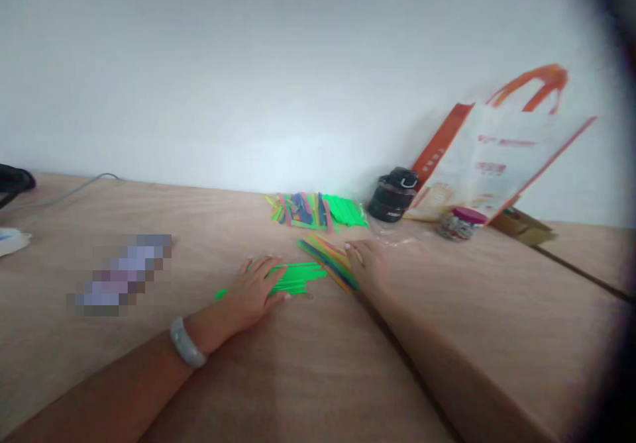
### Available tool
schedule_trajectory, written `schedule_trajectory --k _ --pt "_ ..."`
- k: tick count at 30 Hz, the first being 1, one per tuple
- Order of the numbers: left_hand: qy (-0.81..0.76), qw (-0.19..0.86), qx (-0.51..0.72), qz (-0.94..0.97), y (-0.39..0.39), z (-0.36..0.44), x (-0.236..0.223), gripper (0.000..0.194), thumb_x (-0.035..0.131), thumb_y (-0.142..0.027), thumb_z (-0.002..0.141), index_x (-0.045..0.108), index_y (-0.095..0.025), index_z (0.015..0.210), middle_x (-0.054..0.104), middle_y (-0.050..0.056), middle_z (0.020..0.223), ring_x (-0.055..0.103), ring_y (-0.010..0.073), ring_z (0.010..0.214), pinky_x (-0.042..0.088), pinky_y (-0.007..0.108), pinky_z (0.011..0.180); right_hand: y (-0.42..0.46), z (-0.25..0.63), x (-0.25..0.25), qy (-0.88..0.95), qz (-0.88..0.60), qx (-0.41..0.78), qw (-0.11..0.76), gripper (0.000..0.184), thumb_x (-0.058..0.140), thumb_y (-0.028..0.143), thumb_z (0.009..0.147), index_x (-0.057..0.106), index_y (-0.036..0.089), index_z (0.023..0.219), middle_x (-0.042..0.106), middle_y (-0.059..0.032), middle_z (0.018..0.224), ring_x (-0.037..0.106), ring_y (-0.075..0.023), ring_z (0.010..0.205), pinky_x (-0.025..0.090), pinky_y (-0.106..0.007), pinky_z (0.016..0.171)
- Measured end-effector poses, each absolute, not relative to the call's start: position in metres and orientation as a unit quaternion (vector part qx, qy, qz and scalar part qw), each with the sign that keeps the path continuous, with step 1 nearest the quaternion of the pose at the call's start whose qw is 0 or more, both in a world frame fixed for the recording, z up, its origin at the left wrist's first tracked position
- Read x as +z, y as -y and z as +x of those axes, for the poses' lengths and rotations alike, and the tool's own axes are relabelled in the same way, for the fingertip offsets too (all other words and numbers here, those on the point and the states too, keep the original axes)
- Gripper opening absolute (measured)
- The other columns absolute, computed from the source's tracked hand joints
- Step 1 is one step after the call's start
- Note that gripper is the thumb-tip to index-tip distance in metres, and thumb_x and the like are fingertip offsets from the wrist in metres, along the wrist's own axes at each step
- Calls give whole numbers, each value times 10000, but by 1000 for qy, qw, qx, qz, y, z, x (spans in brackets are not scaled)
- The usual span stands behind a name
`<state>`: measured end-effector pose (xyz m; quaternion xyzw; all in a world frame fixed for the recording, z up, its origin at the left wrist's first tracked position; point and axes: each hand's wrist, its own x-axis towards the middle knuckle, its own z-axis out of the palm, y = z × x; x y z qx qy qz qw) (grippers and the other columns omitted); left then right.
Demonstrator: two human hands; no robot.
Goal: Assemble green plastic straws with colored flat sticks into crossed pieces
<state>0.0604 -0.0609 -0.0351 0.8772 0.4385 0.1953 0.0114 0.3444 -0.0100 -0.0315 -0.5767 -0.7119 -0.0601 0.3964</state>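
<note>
My left hand [256, 291] lies flat, fingers apart, over a pile of thin bright green strips [301, 277] on the wooden table; strip ends show on both sides of it. To the right, a loose bundle of thin multicoloured strips [322, 257] lies slanted, in green, yellow, orange and blue. My right hand [368, 267] rests against the bundle's right side with its fingers loosely extended, touching the strips. Behind both piles, near the wall, are more mixed-colour strips [301, 210] beside a block of green strips [345, 210], apparently in clear plastic.
A black bottle [392, 195] stands by the wall, with a white and orange bag [489, 158] leaning beside it. In front is a jar with a pink lid [462, 223]. A pixelated flat object [122, 274] lies left on the table [308, 377]. A dark seam crosses the right side.
</note>
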Motion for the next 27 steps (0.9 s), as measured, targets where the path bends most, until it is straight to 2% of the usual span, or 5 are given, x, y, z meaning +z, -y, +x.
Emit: schedule_trajectory --k 4,8,14,22,27 --pt "-592 23 266 760 62 35 -38 408 359 -454 902 513 -224 1202 472 107 1328 374 290 1248 222 604 1011 3 368 -44 605 -629 56 485 455 329 489 861 648 166 825 650 -113 878 558 -245 880 416 -391 829" --pt "-627 124 360 680 47 23 -52 400 322 -438 905 571 -194 1100 576 104 1187 513 247 1120 370 469 974 -2 373 -56 494 -654 179 545 530 331 563 817 654 146 869 667 -126 948 589 -263 916 441 -387 817" --pt "-555 208 436 677 30 52 -55 447 326 -443 883 569 -120 1073 600 131 1133 524 224 1102 364 393 993 -1 354 -57 530 -631 194 533 591 321 607 806 665 136 904 671 -124 995 595 -254 961 432 -370 858" --pt "-536 297 461 642 36 60 -42 476 351 -500 856 593 -130 1031 613 110 1143 511 236 1132 344 379 1008 -1 350 -57 539 -608 226 537 565 343 593 810 667 142 915 679 -115 970 609 -245 918 458 -376 817" --pt "-527 322 481 622 36 68 -37 499 352 -520 850 588 -122 1037 609 111 1156 505 237 1141 359 369 996 -4 342 -55 555 -607 215 527 585 333 613 807 669 146 913 679 -111 989 598 -248 965 435 -384 865"
